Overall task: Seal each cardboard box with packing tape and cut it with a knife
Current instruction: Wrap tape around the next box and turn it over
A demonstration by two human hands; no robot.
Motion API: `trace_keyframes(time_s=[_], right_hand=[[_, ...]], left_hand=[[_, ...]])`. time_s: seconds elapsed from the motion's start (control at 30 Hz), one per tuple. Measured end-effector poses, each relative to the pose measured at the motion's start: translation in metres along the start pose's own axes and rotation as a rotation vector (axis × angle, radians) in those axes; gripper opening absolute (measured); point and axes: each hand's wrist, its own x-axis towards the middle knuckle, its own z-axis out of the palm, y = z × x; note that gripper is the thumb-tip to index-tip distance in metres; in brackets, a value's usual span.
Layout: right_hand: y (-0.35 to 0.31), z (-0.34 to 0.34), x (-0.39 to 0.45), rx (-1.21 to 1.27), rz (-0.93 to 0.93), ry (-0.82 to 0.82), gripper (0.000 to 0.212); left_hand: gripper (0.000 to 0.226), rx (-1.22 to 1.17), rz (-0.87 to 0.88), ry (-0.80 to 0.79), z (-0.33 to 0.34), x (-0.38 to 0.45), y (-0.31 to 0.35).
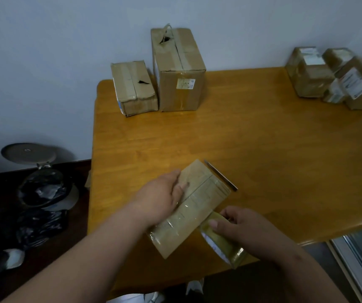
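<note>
At the far left, on the dark floor, a bin lined with a black bag (pixel 42 189) stands with its round lid (pixel 28 153) raised, and more black bags (pixel 41 226) lie just in front of it. On the wooden tabletop (pixel 263 160), two taped cardboard boxes stand at the back edge against the wall: a low box (pixel 134 87) and, touching it on its right, a tall box (pixel 179 68). Near the front edge lies a flat cardboard box (pixel 197 206), its top covered with clear tape. The left hand (pixel 160 197) rests on its left side, fingers straight and pressed on the top. A knife (pixel 220 174) lies just beside the far edge of this box. The right hand (pixel 241 228) grips a roll of packing tape (pixel 223 241) at the right near end of the box, the thumb curled over the roll. At the far right corner sits a blurred group of small taped boxes (pixel 333 75).
</note>
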Motion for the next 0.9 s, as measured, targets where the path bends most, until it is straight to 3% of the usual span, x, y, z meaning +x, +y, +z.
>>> trace_keyframes(time_s=[0.1, 0.23, 0.3, 0.37, 0.5, 0.77, 0.9], right_hand=[[0.004, 0.000, -0.001, 0.010, -0.037, 0.029, 0.024], [0.015, 0.002, -0.003, 0.179, -0.063, -0.046, 0.024], [0.024, 0.004, -0.005, 0.346, -0.062, -0.103, 0.042], [0.033, 0.006, -0.005, 0.445, -0.066, -0.130, 0.054], [0.038, 0.006, -0.002, 0.410, -0.110, -0.114, 0.057], [0.032, -0.006, 0.011, 0.346, -0.181, -0.143, 0.042], [0.033, -0.011, 0.015, 0.339, -0.218, -0.159, 0.036]], left_hand=[[0.074, 0.211, -0.001, -0.037, 0.014, -0.004, -0.005], [0.076, 0.319, 0.036, -0.044, 0.017, 0.000, -0.009], [0.071, 0.378, 0.049, -0.048, 0.017, 0.000, -0.008], [0.064, 0.457, 0.093, 0.000, 0.017, -0.003, -0.003], [0.065, 0.584, 0.211, 0.144, 0.022, -0.024, 0.011], [0.121, 0.593, -0.055, -0.207, 0.029, -0.037, 0.012], [0.118, 0.516, -0.161, -0.148, 0.034, -0.036, 0.016]])
